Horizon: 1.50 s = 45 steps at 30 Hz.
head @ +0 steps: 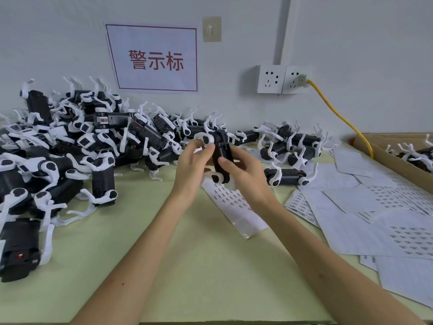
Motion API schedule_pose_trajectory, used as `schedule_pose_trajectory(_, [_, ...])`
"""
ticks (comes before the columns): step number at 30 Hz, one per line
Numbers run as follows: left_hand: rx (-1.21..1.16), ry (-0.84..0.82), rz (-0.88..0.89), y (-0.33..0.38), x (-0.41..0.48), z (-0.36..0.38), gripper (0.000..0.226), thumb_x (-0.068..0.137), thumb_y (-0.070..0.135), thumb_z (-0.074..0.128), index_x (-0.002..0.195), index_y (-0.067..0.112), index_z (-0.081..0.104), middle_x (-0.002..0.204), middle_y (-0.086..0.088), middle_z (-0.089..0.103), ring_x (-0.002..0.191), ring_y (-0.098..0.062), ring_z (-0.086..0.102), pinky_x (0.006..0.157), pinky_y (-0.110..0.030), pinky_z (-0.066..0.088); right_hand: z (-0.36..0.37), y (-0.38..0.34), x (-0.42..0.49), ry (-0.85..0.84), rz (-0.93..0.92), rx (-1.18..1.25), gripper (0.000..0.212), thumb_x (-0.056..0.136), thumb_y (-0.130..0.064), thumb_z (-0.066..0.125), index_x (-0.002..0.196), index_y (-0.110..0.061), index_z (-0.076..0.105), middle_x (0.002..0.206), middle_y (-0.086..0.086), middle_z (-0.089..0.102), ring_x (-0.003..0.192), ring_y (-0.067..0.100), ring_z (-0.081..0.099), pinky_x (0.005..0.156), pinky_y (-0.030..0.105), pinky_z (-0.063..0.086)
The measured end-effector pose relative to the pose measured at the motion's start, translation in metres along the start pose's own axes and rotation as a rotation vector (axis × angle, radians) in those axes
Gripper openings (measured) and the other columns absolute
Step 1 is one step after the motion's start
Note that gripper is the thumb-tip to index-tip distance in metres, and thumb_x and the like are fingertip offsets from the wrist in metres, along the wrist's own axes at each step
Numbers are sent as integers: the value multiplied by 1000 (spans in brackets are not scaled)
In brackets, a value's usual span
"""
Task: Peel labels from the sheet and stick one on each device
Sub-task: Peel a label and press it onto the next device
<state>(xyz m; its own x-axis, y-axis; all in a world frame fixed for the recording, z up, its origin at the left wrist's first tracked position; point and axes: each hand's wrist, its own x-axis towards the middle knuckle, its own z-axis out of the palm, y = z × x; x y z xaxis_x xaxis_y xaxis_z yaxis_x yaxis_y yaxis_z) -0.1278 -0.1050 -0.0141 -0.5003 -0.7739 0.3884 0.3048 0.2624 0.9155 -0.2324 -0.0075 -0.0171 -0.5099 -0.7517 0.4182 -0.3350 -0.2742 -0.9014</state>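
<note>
Above the middle of the worktop [164, 254], my left grip [193, 165] pinches the upper white leg of a black device [225, 146], held upright; my right grip [244, 171] curls round its body, thumb pressed on its face; the label sheet [236, 207] lies just beneath them; a heap of devices [70, 148] fills the far left; loose sheets [375, 207] spread at the right.

place: likely assembly workshop | cues: piled devices [70, 141] — label sheets [375, 207]
</note>
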Motion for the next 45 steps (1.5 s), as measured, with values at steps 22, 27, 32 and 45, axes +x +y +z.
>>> schedule_pose_trajectory(22, [525,-260,284,-8,-11,1,47,93,59,50,135,38,57,123,30,62,98,-1,65,76,-9,45,-61,-17,33,215,352,420,22,94,-19,73,111,-5,69,100,10,74,92,23,69,87,39,58])
schedule_pose_trajectory(27, [628,-374,211,-19,-7,0,54,89,69,44,131,39,62,129,29,61,103,11,63,83,-20,49,-173,-38,57,502,301,1139,38,102,-31,59,124,-1,58,130,18,63,124,34,60,100,47,52])
schedule_pose_trajectory(32, [740,-443,105,-27,-8,1,43,93,67,44,124,43,62,119,34,59,106,11,60,89,-25,49,-286,-29,56,741,392,876,70,104,-48,42,153,0,29,150,24,44,133,39,52,115,49,37])
schedule_pose_trajectory(45, [1185,-635,-56,-39,-4,1,52,101,46,53,148,26,47,158,8,42,141,-16,41,114,-35,31,-77,-54,57,-78,12,-375,28,92,-18,73,119,-26,66,109,-4,75,89,10,73,72,22,57])
